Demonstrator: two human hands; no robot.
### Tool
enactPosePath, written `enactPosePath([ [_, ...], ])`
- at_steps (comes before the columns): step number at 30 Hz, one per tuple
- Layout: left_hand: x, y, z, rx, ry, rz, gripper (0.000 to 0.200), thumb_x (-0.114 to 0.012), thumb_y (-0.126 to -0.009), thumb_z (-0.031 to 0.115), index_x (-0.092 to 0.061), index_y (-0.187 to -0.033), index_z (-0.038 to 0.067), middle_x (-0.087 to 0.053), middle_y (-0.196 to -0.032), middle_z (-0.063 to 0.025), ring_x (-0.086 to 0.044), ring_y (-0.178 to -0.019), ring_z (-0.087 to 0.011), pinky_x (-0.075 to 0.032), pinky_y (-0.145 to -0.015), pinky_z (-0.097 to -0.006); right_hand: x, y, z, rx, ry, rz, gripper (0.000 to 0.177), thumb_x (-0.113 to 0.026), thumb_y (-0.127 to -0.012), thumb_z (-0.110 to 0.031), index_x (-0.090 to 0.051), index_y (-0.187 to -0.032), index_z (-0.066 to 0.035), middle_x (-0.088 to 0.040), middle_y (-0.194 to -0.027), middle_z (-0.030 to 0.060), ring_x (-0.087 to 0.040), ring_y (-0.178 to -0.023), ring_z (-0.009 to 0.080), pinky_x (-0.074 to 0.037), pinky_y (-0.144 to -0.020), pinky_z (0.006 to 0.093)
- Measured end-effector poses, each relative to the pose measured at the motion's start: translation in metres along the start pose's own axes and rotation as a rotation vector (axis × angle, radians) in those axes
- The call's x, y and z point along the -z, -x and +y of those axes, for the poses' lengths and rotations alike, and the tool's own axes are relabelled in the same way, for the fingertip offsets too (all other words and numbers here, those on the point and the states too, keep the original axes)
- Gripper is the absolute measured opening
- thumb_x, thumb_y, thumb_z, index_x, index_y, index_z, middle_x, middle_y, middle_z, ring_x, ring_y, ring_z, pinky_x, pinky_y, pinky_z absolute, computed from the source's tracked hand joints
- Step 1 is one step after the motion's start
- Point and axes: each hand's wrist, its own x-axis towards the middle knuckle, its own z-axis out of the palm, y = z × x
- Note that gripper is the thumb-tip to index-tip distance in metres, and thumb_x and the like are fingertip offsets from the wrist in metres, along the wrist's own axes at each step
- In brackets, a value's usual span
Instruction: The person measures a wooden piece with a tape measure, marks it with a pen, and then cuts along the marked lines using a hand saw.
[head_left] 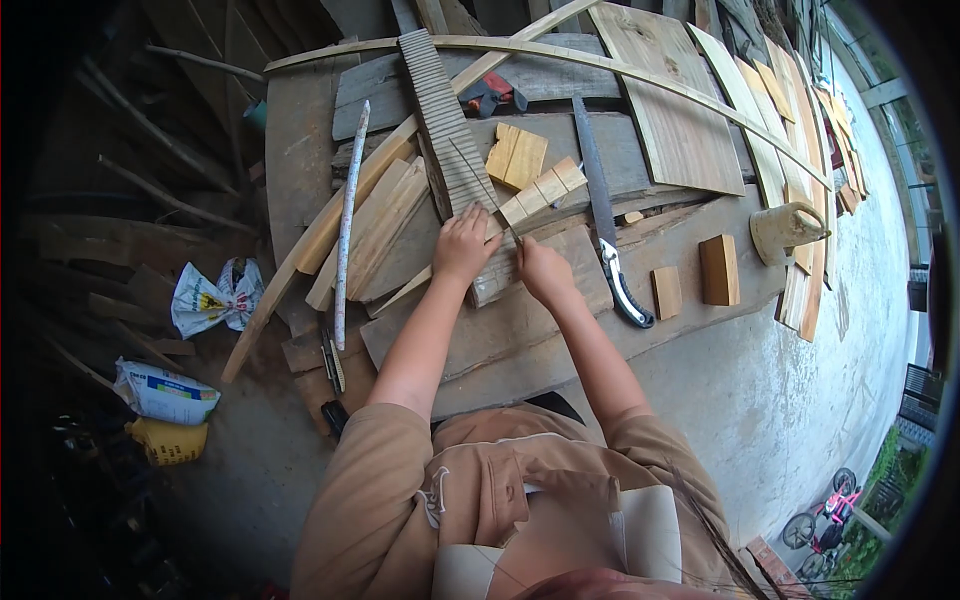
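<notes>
Short plank [495, 278] flat on table [520, 340], beside handsaw [612, 262]. Pinned under left hand [465, 245], fingers spread flat. Touched by right hand [545, 272], fingers curled, grip unclear. Probably stiff, light, splintery; best gripped by long edges.

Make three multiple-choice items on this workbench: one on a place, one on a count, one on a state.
1. Where does the hand saw lie?
A. left of the left hand
B. right of the right hand
C. on the floor

2. How many wood blocks lie right of the saw's handle?
A. two
B. five
C. none

3. How is the left hand?
A. raised in the air
B. gripping the saw
C. down at the near end of the grooved plank

1 B: the saw lies just beyond the right hand.
2 A: two blocks sit side by side.
3 C: its fingers rest on the wood.
</notes>
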Motion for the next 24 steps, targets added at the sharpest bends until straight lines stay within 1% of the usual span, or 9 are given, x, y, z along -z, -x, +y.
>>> enactPosePath([
  [2, -0.001, 0.001, 0.0, -0.008, 0.001, 0.023, 0.044, -0.059, -0.074, 0.032, -0.054, -0.105, 0.0, -0.054, -0.112, -0.0121, -0.049, -0.109, -0.0207, -0.037, -0.089, -0.0329, 0.003, -0.003, -0.002, 0.019, -0.013, 0.017, 0.022, -0.04, -0.085, -0.023, -0.05, -0.083, -0.003, -0.059, -0.071, 0.022, -0.058, -0.068, 0.039, -0.046, -0.061, 0.0478],
  [4, -0.001, 0.0, 0.0, -0.014, 0.006, 0.05, 0.044, -0.06, -0.074, 0.031, -0.055, -0.104, 0.0, -0.055, -0.112, -0.0122, -0.05, -0.107, -0.0215, -0.039, -0.087, -0.033, 0.003, 0.003, 0.003, 0.009, -0.006, -0.02, 0.023, -0.039, -0.085, -0.023, -0.05, -0.083, -0.003, -0.059, -0.072, 0.0221, -0.058, -0.069, 0.0388, -0.045, -0.061, 0.0478],
  [10, -0.003, 0.001, -0.002, -0.013, 0.022, 0.03, 0.044, -0.059, -0.074, 0.031, -0.054, -0.105, 0.0, -0.054, -0.112, -0.0123, -0.049, -0.108, -0.0212, -0.038, -0.088, -0.0331, 0.024, 0.095, 0.033, -0.079, 0.092, -0.158, 0.025, -0.037, -0.087, -0.024, -0.049, -0.083, -0.003, -0.058, -0.066, 0.0215, -0.057, -0.063, 0.0396, -0.044, -0.056, 0.0489],
  [13, 0.001, 0.002, -0.001, -0.021, 0.001, 0.034, 0.043, -0.058, -0.075, 0.031, -0.054, -0.105, 0.0, -0.054, -0.113, -0.0128, -0.049, -0.108, -0.0209, -0.038, -0.089, -0.0331, 0.032, 0.106, 0.035, -0.119, 0.074, -0.193, 0.026, -0.037, -0.087, -0.025, -0.048, -0.083, -0.003, -0.058, -0.067, 0.022, -0.057, -0.064, 0.0395, -0.044, -0.057, 0.0487],
  [16, 0.0, 0.0, 0.003, -0.005, 0.035, 0.035, 0.043, -0.058, -0.076, 0.031, -0.054, -0.105, 0.0, -0.054, -0.113, -0.0134, -0.049, -0.108, -0.0214, -0.038, -0.089, -0.0332, 0.031, 0.075, 0.028, -0.105, 0.066, -0.158, 0.026, -0.037, -0.087, -0.026, -0.05, -0.084, -0.003, -0.058, -0.071, 0.0223, -0.057, -0.068, 0.0391, -0.044, -0.06, 0.0482],
  [18, -0.004, -0.002, 0.007, 0.23, 0.097, 0.04, 0.044, -0.055, -0.077, 0.034, -0.053, -0.107, 0.001, -0.052, -0.117, -0.0124, -0.047, -0.111, -0.0202, -0.035, -0.092, -0.0327, 0.029, 0.049, 0.023, -0.097, 0.032, -0.152, 0.026, -0.037, -0.087, -0.024, -0.051, -0.084, -0.002, -0.059, -0.075, 0.0225, -0.057, -0.072, 0.0391, -0.045, -0.063, 0.0477],
  [19, -0.003, -0.002, 0.007, 0.226, 0.096, 0.039, 0.044, -0.055, -0.077, 0.034, -0.053, -0.107, 0.001, -0.052, -0.117, -0.0124, -0.047, -0.111, -0.0202, -0.035, -0.092, -0.0327, 0.023, 0.036, 0.02, -0.099, 0.03, -0.149, 0.026, -0.037, -0.087, -0.024, -0.051, -0.084, -0.002, -0.059, -0.075, 0.0225, -0.057, -0.072, 0.0391, -0.045, -0.063, 0.0477],
  [21, -0.003, -0.001, 0.003, 0.07, 0.001, 0.008, 0.044, -0.055, -0.078, 0.034, -0.053, -0.106, 0.001, -0.051, -0.117, -0.0128, -0.046, -0.113, -0.0204, -0.033, -0.093, -0.033, 0.014, 0.018, 0.013, -0.023, 0.018, -0.106, 0.025, -0.037, -0.086, -0.022, -0.053, -0.084, -0.003, -0.059, -0.077, 0.0224, -0.057, -0.073, 0.0391, -0.045, -0.064, 0.0473],
  [24, -0.001, -0.002, 0.004, 0.078, -0.003, -0.009, 0.045, -0.054, -0.079, 0.035, -0.053, -0.107, 0.001, -0.052, -0.116, -0.0127, -0.044, -0.114, -0.0201, -0.03, -0.096, -0.0346, 0.016, 0.02, 0.009, -0.048, 0.034, -0.093, 0.023, -0.037, -0.085, -0.02, -0.053, -0.083, -0.003, -0.059, -0.076, 0.0225, -0.058, -0.072, 0.0387, -0.045, -0.064, 0.0474],
])
